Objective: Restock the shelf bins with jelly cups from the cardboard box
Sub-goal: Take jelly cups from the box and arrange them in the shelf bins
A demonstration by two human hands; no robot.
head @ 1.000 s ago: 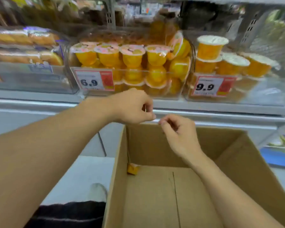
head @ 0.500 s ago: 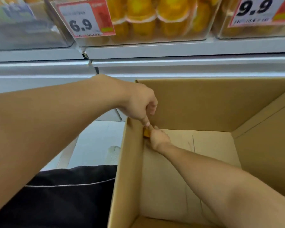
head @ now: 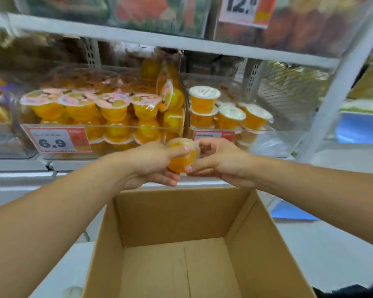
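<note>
Nearest us, the cardboard box (head: 194,244) sits open below, its floor bare. Above its far edge our left hand (head: 151,164) and right hand (head: 222,162) both pinch one jelly cup (head: 182,158), likely to steady it before it goes into the 6.9 bin (head: 103,125) beyond.

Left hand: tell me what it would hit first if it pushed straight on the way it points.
Likely the right hand. The left hand points rightward, both share a grip on the jelly cup, so that cup and hand block it, not the shelf bin behind.
</note>
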